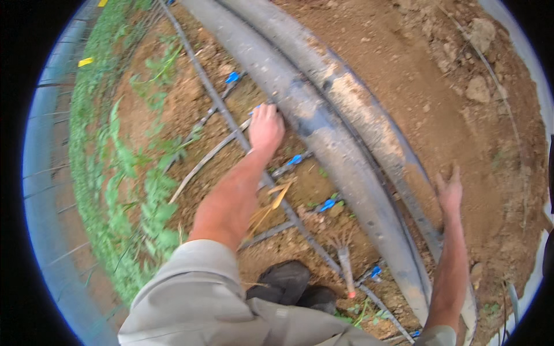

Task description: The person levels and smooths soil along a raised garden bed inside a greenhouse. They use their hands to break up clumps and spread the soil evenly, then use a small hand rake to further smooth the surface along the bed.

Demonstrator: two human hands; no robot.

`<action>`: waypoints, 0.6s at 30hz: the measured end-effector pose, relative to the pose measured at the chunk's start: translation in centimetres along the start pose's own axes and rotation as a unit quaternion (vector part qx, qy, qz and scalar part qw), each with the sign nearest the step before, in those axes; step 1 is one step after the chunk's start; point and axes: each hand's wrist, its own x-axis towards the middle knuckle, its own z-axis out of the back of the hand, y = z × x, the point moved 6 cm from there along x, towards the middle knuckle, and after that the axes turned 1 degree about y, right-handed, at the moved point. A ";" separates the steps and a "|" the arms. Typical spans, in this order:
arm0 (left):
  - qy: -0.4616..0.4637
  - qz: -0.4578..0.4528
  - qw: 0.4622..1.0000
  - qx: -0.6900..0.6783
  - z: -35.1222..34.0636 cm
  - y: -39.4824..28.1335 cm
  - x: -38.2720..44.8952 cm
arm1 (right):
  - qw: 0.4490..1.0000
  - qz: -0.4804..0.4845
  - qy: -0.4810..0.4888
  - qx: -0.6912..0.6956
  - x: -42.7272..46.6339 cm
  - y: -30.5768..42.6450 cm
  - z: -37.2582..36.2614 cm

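Note:
My left hand (267, 127) is at a blue valve (255, 109) on a drip irrigation line, close against a thick grey pipe (333, 147); its fingertips are partly hidden, so its grip is unclear. Away to the right, my right hand (450, 192) has its fingers spread beside the second thick pipe (363, 104), which is caked with soil. More blue valves (294, 160) sit on short black tubes along the near pipe. A thin grey pipe (216, 100) crosses these tubes. A small hand rake (345, 264) with splayed tines and an orange-red handle end lies on the soil.
Leafy green plants (151, 216) grow along the left, with yellow tags (85, 62) among them. Dry yellow leaves (280, 195) lie by the thin pipe. My dark shoes (283, 279) stand on the soil. Stones (478, 88) and brown earth lie right of the pipes.

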 end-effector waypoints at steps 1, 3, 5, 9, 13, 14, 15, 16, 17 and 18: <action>-0.004 -0.021 1.000 -0.019 -0.3 -0.4 -0.1 | 1.000 -0.009 -0.004 -0.007 0.2 -0.6 0.4; -0.025 -0.006 0.999 -0.046 -1.2 -0.3 -1.6 | 1.000 -0.021 0.004 -0.011 0.2 0.6 0.1; -0.026 0.060 0.997 -0.032 -2.7 -0.3 -2.6 | 0.998 -0.050 0.047 0.001 -0.2 4.5 -0.1; 0.000 0.057 0.996 -0.064 -2.9 -0.2 -2.7 | 0.999 -0.033 0.027 -0.032 3.5 14.0 -2.2; 0.007 0.060 0.995 -0.080 -2.9 -0.6 -2.1 | 0.993 -0.007 -0.036 0.116 10.4 25.0 -7.1; 0.000 0.052 0.995 -0.086 -2.7 -0.5 -1.9 | 0.993 -0.018 -0.050 0.101 12.8 28.5 -8.3; -0.003 0.053 0.994 -0.098 -2.5 -0.3 -1.8 | 0.994 -0.031 -0.062 0.086 15.1 32.1 -9.7; -0.005 0.057 0.992 -0.108 -2.4 0.0 -1.9 | 0.994 -0.038 -0.049 0.087 16.6 36.9 -10.6; -0.005 0.063 0.991 -0.117 -2.2 0.4 -2.2 | 0.995 -0.044 -0.033 0.087 17.9 41.2 -11.4; -0.012 0.062 0.990 -0.127 -2.0 0.5 -2.0 | 0.992 0.042 -0.051 0.105 19.9 44.0 -12.3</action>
